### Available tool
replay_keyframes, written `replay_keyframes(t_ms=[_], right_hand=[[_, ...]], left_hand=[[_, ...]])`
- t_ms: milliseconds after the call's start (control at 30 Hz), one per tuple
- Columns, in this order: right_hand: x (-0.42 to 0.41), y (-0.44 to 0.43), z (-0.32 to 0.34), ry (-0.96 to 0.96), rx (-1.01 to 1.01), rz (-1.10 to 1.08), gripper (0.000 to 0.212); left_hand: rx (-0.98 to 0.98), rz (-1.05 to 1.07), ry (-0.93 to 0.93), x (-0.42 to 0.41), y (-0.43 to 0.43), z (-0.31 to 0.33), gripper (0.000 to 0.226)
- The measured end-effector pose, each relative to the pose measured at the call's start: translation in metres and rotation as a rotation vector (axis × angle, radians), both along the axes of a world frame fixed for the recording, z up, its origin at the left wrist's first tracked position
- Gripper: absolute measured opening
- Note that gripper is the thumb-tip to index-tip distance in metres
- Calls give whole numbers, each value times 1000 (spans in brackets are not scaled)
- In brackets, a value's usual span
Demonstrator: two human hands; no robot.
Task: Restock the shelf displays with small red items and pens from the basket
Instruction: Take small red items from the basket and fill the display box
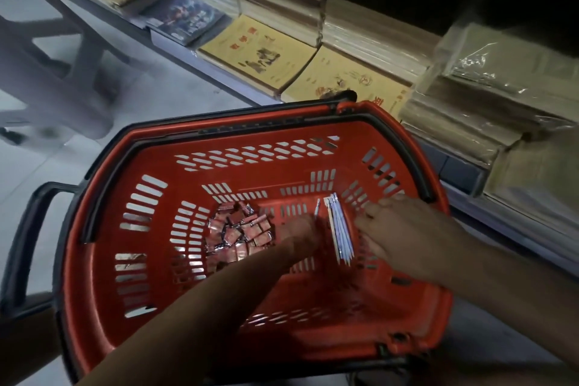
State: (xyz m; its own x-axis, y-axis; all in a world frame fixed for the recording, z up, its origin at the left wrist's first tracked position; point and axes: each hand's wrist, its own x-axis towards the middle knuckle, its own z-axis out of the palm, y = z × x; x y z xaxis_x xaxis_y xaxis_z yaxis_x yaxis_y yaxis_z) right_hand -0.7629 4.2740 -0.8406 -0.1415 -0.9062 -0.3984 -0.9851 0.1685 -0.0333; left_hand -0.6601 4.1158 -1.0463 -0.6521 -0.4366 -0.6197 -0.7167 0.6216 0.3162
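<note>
A red plastic basket (150,260) stands on the floor below me. On its bottom lies a heap of several small red foil-wrapped items (238,235) and, to their right, a bundle of white pens (340,235). My left hand (300,235) reaches down inside between the red items and the pens, its fingers blurred near the pens' left side. My right hand (404,232) is lowered just right of the pens, fingers spread and touching the bundle's right edge. Whether either hand grips a pen is unclear.
A low shelf (175,50) runs diagonally behind the basket, stacked with yellow-covered books (260,56), a dark-covered book (185,17) and plastic-wrapped packs (488,78). A grey plastic stool (53,78) stands at the left on the pale floor. The basket's black handle (28,238) sticks out left.
</note>
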Motion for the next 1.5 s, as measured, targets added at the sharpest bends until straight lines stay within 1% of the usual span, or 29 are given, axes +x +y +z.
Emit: replay_keyframes(t_ms=[67,133,167,200,267,333,367,467,533,667,800,867,1000,1033,1133,1200,1300,1333,1367,1433,1500], right_hand=[[1,-2,3,7,0,1,19],[2,-2,5,9,-28,-4,18],[2,-2,6,11,-21,-12,19],[2,-2,6,14,-10,-9,19],[3,-2,7,23,-10,6,17],[4,-2,7,34,14,12,17],[4,-4,8,43,31,13,16],[4,-8,5,87,97,28,19],[8,-12,4,108,137,28,22],[28,-26,6,110,163,37,27],[60,-54,12,18,190,43,32],[72,-68,12,-60,192,34,38],[96,-104,-7,-87,249,95,54],[102,-115,-18,-89,263,116,61],[121,-153,-63,-87,311,141,93],[131,-177,-98,-75,332,131,104],[132,-204,-144,-62,337,100,118],[130,-210,-155,-62,339,82,125],[129,-214,-166,-58,334,68,130],[131,-217,-184,-46,320,43,131],[136,-217,-197,-41,293,-3,129]], left_hand=[[88,-14,51,-6,7,2,31],[195,-62,54,-8,12,7,18],[213,-56,83,-9,13,4,12],[210,-47,94,-11,14,5,13],[167,-26,91,-9,13,-8,29],[144,-53,79,-7,8,-4,46],[147,-77,78,-5,3,-1,47],[159,-110,48,9,-14,24,23],[73,-157,53,26,-24,41,27],[-87,-347,19,70,-44,102,36],[-234,-442,37,122,-68,166,49],[-312,-442,19,146,-78,199,61],[-450,-426,-45,183,-96,240,67],[-474,-433,-58,190,-99,243,68],[-499,-448,-93,208,-111,240,63],[-538,-489,-103,214,-114,231,64],[-552,-502,-37,216,-116,221,80],[-539,-474,-3,216,-117,219,76],[-527,-444,32,216,-119,218,67],[-501,-401,91,217,-121,215,50],[-487,-381,126,217,-121,213,46]])
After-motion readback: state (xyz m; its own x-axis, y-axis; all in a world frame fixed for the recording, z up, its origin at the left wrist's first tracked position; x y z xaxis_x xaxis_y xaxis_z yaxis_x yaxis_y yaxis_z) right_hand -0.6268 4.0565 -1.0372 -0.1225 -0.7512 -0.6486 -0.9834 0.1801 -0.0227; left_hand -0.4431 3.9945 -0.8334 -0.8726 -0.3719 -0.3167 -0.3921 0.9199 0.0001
